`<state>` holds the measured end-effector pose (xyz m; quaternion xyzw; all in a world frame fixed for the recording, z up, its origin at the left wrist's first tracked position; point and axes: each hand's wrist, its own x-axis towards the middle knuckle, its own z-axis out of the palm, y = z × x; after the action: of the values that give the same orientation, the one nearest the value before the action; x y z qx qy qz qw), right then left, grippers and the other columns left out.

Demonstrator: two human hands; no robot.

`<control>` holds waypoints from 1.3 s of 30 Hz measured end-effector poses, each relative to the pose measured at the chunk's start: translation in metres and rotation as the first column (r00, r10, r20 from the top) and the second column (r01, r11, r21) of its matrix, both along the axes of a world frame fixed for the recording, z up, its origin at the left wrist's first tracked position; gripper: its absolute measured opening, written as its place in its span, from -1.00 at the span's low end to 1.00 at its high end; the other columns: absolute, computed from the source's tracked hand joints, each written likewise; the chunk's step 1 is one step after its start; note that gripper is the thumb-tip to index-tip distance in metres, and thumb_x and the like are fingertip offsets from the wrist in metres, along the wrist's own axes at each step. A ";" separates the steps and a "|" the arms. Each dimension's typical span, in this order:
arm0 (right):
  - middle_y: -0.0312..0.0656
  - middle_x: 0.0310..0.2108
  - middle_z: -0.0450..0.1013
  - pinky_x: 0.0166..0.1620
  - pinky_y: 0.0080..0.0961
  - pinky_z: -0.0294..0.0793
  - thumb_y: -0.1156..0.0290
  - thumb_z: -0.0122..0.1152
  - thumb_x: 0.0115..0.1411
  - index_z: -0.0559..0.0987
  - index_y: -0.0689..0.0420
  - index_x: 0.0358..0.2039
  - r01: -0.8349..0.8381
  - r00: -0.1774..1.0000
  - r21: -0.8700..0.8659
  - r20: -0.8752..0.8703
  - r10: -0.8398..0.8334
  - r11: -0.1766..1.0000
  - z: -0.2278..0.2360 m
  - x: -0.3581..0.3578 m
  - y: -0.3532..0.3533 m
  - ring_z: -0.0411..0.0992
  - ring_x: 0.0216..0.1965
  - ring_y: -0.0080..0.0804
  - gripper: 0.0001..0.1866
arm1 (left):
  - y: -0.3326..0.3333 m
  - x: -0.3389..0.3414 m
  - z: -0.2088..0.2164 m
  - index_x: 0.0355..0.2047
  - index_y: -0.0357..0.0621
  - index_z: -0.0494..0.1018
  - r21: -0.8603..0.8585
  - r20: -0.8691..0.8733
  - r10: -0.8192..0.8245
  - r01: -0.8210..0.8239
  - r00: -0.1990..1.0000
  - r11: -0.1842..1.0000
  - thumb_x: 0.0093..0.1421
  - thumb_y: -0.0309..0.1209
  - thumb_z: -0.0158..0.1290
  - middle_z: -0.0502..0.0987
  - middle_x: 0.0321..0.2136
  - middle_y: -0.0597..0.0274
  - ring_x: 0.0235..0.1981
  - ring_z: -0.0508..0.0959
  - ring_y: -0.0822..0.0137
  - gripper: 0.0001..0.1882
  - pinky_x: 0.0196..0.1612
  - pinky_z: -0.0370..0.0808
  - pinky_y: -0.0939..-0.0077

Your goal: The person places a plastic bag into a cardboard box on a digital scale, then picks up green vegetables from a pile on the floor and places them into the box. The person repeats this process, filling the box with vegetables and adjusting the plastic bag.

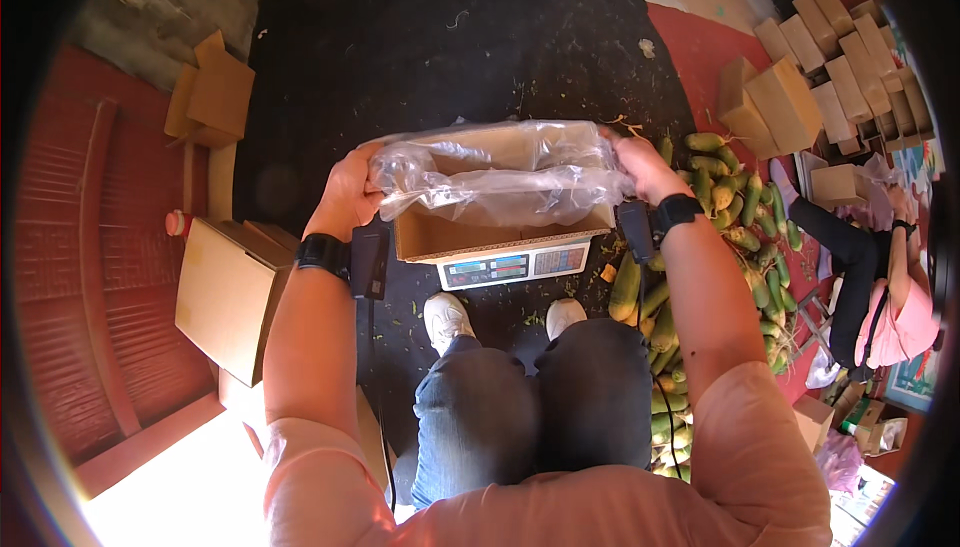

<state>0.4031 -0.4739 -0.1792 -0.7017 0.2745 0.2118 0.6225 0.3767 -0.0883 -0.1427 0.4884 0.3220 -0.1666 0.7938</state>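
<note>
An open cardboard box [430, 237] rests on a digital scale [515, 265] in front of my feet. A clear plastic bag [500, 182] lies across the box's mouth, its crumpled edge stretched from one side to the other. At the box's left side, my left hand [348, 189] is closed on the bag's edge. My right hand [645, 165] grips the opposite end of the bag at the right side. Fingers of both hands are partly hidden by plastic and the box. The part of the box under the bag looks bare through the film.
Long green radishes [740, 197] are heaped along my right. Beyond them sits another person [890, 317] near stacked cardboard boxes [850, 67]. A closed carton [230, 287] stands at my left, with an open box [215, 92] farther back. Black cloth [450, 27] covers the floor.
</note>
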 end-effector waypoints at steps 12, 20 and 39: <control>-0.24 -0.21 0.46 0.02 -0.23 0.36 0.42 0.22 0.13 0.47 0.09 -0.20 0.060 0.995 0.602 -0.098 -0.001 0.796 0.070 -0.099 -0.023 0.42 -0.11 -0.34 -0.79 | 0.048 -0.112 0.011 -0.16 -0.21 0.41 -0.436 0.120 0.010 0.044 0.993 0.899 0.22 -0.44 0.01 0.51 -0.25 0.23 -0.19 0.52 0.33 -0.81 -0.07 0.51 0.38; -0.29 -0.26 0.46 -0.26 -0.55 0.46 0.42 0.04 0.26 0.42 0.17 -0.03 -0.035 0.996 0.816 0.073 -0.043 0.578 0.015 -0.141 -0.020 0.43 -0.30 -0.50 -0.72 | 0.010 -0.142 -0.016 -0.17 -0.16 0.40 -0.430 0.028 0.196 -0.165 0.980 0.887 0.27 -0.47 -0.11 0.52 -0.19 0.18 -0.18 0.54 0.27 -0.84 -0.09 0.51 0.33; -0.15 0.02 0.31 0.07 -0.31 0.24 0.25 0.13 0.16 0.39 -0.04 0.06 0.059 0.255 -0.810 0.578 0.775 0.584 0.072 -0.038 0.054 0.28 0.02 -0.18 -0.56 | 0.037 -0.052 -0.072 -0.15 -0.20 0.43 -0.077 0.317 0.023 0.002 0.948 0.997 0.32 -0.29 -0.14 0.56 -0.28 0.09 -0.30 0.59 0.25 -0.73 -0.24 0.57 0.37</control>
<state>0.3651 -0.4200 -0.1076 -0.9113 -0.2537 -0.1840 0.2669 0.3249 -0.0514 -0.2149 0.4763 0.1859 -0.0939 0.8543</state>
